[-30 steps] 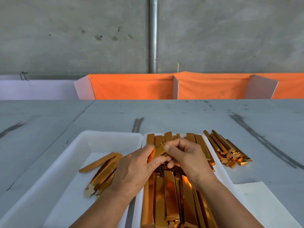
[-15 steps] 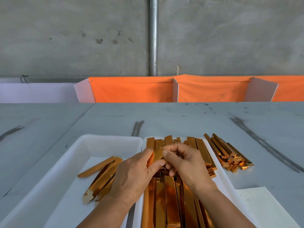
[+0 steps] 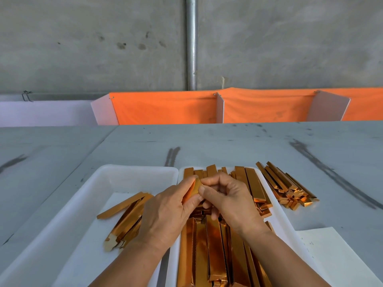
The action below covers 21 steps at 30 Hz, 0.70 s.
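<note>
My left hand (image 3: 165, 212) and my right hand (image 3: 230, 197) meet above the right white tray (image 3: 279, 216) and both pinch one end of a gold foil strip (image 3: 194, 189). The rest of that strip is hidden under my hands. The right tray is filled with many gold strips (image 3: 211, 251) lying lengthwise. The left white tray (image 3: 68, 214) holds a small fan of gold strips (image 3: 128, 216) just left of my left hand.
A loose pile of gold strips (image 3: 284, 187) lies on the grey table (image 3: 228, 146) right of the trays. A white paper sheet (image 3: 331, 259) sits at the near right. Orange cloth dividers (image 3: 165, 108) and a concrete wall stand behind the table.
My hands stay together on the strip's end, with small finger shifts. The strip's tip has turned more edge-on between my thumbs. The camera view shifts slightly.
</note>
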Each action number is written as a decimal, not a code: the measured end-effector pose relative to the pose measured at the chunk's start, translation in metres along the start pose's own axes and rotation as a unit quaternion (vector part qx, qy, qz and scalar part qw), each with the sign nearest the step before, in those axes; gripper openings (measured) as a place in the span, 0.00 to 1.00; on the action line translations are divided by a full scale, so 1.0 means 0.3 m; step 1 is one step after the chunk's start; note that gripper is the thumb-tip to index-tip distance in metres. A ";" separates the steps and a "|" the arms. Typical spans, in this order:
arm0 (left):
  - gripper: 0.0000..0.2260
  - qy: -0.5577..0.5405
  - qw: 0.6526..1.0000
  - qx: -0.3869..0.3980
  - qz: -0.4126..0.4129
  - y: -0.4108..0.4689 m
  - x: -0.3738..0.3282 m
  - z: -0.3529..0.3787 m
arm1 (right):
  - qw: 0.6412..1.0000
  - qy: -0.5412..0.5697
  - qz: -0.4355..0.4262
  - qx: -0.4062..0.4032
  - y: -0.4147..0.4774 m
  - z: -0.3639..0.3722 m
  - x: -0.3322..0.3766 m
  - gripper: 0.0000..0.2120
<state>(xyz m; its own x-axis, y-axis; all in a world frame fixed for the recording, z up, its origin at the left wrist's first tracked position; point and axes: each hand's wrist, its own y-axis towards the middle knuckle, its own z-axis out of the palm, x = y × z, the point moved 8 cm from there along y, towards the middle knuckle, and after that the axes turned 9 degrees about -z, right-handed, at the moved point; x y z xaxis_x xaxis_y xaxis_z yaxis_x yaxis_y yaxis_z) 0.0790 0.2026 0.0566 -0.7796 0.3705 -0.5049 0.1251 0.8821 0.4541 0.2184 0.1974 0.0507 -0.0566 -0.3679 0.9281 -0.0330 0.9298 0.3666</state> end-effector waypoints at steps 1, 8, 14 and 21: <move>0.30 0.003 1.000 0.000 0.002 -0.001 -0.001 0.000 | 1.000 0.004 0.004 0.001 0.000 0.002 -0.003 0.04; 0.29 0.026 1.000 0.001 0.011 -0.003 -0.008 -0.005 | 1.000 0.006 0.016 -0.014 0.007 -0.009 -0.020 0.02; 0.24 -0.152 0.986 0.014 -0.065 0.010 0.042 -0.016 | 0.995 0.001 0.035 -0.090 0.019 -0.078 -0.043 0.05; 0.19 -0.250 0.960 -0.004 -0.128 0.020 0.089 -0.030 | 0.990 0.025 0.080 -0.110 0.019 -0.101 -0.063 0.08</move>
<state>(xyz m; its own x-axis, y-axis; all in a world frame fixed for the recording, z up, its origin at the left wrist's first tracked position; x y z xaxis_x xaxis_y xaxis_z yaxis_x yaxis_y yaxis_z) 0.0534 0.2151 0.0525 -0.3915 0.2365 -0.8892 -0.0375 0.9615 0.2722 0.2496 0.2099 0.0373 0.0061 -0.2202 0.9754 0.1905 0.9578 0.2150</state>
